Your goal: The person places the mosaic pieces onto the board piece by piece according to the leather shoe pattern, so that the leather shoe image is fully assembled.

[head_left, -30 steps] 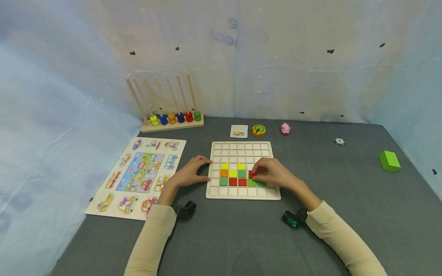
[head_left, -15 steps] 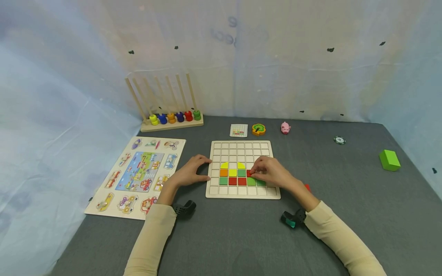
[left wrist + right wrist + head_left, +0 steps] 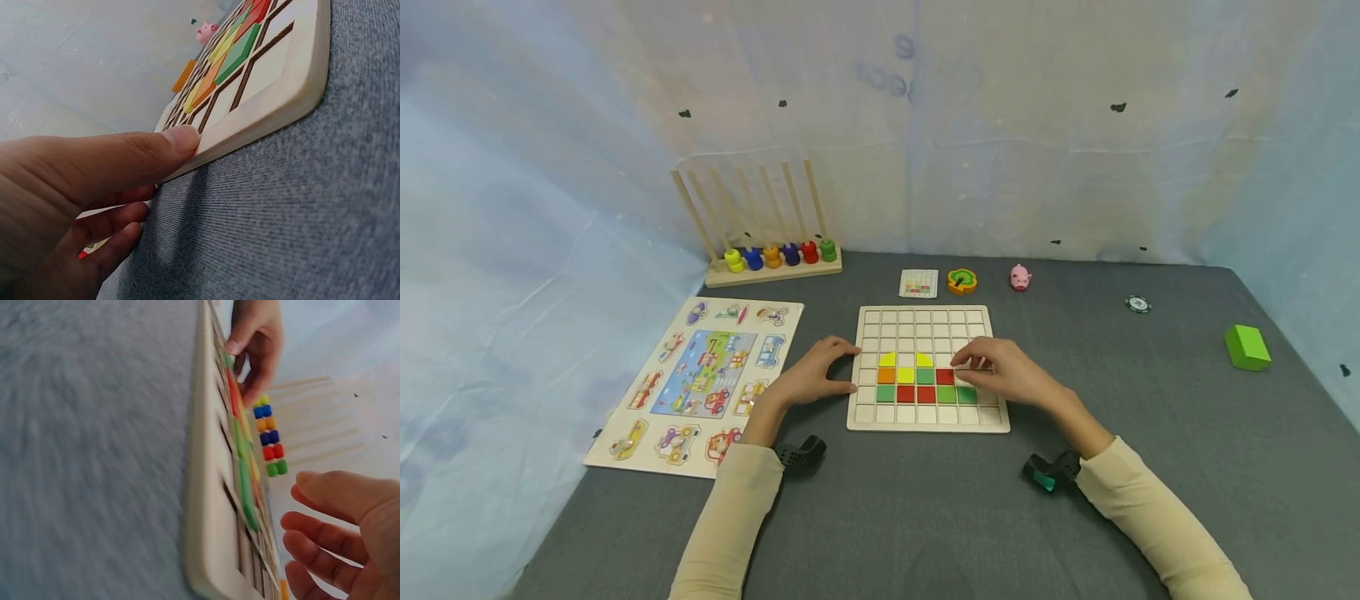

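A wooden grid board (image 3: 922, 321) lies flat, with coloured tiles grouped in its lower middle. My left hand (image 3: 808, 377) rests at the board's left edge; the thumb (image 3: 181, 139) touches the rim, and the other fingers stay beside it. Above the board's right side hovers my right hand (image 3: 1003, 371), its fingers loosely bent with nothing between them. Just left of its fingertips, a red tile (image 3: 945, 377) sits in a cell above a light green tile (image 3: 946, 394). A darker green tile (image 3: 967, 395) is partly below the hand.
A vehicle puzzle board (image 3: 643, 390) lies left, with a peg stacker (image 3: 775, 271) behind it. Along the back are a pattern card (image 3: 919, 283), a tree piece (image 3: 962, 281) and a pink pig (image 3: 1020, 277). A poker chip (image 3: 1138, 304) and green block (image 3: 1247, 347) lie right.
My right hand has let go of the red tile, which now lies in its cell, and has drawn slightly right. The left hand has stayed at the board's edge.
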The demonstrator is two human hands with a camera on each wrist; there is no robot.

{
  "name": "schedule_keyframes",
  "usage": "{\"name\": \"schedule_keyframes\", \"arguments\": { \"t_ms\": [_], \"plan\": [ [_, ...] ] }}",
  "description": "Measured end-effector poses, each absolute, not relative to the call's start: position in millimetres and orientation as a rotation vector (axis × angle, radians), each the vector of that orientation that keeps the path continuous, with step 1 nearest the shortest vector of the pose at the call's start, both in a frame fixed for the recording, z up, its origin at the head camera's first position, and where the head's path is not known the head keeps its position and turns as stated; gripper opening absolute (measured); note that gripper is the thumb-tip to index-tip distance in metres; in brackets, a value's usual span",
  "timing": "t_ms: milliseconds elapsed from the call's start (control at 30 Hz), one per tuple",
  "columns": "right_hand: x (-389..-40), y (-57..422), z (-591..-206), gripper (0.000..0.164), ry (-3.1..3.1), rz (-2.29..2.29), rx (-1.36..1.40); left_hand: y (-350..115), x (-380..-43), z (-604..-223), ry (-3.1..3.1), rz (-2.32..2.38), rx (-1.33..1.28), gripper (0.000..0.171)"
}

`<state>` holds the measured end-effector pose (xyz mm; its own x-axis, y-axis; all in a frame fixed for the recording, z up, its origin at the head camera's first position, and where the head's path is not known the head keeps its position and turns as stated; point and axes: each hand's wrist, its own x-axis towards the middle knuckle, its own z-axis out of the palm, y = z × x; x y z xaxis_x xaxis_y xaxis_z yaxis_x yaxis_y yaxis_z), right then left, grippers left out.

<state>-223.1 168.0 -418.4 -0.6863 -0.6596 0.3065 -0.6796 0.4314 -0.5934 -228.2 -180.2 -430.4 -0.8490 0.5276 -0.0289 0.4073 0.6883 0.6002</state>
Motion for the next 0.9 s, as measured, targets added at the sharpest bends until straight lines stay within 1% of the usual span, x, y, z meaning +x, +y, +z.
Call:
{"name": "schedule_keyframes", "arguments": {
  "t_ms": [300, 600, 900],
  "plan": [
    [-212.2, 207.7, -399.9, 0.021, -2.747, 1.01, 1.129, -180.6, -228.6, -430.3, 2.692, 0.891, 0.746, 0.058],
    [-196.7, 250.4, -396.5, 0.027, -2.855, 0.954, 1.129, -180.9, -228.1, -429.4, 2.688, 0.898, 0.753, 0.058],
    [-183.4, 274.8, -398.0, 0.035, -3.074, 0.967, 1.085, -180.1, -228.7, -429.2, 2.69, 0.892, 0.736, 0.059]
  ]
}}
